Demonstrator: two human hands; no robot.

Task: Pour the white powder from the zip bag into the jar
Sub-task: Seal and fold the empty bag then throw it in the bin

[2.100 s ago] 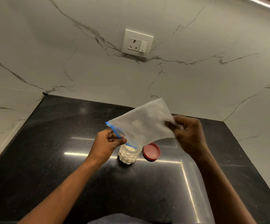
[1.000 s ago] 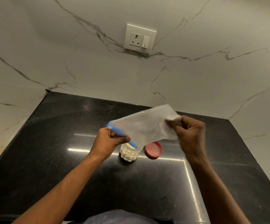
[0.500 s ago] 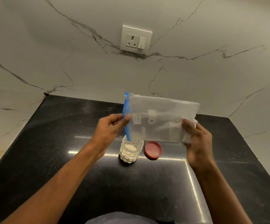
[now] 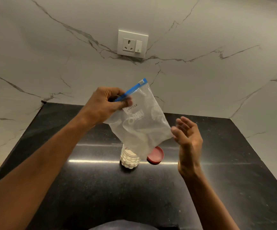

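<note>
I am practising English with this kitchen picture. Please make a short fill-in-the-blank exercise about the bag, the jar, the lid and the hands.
1. The left hand pinches the bag at its ____ zip strip.
2. The right hand is ____, fingers spread beside the bag.
3. The red lid lies on the ____ counter, right of the jar.
4. The jar holds ____ powder.

Missing words: blue; open; black; white

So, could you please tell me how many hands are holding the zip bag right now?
1. The left hand pinches the zip bag at its blue zipper end; the right hand is open beside the bag's lower corner, without any grip.
</note>
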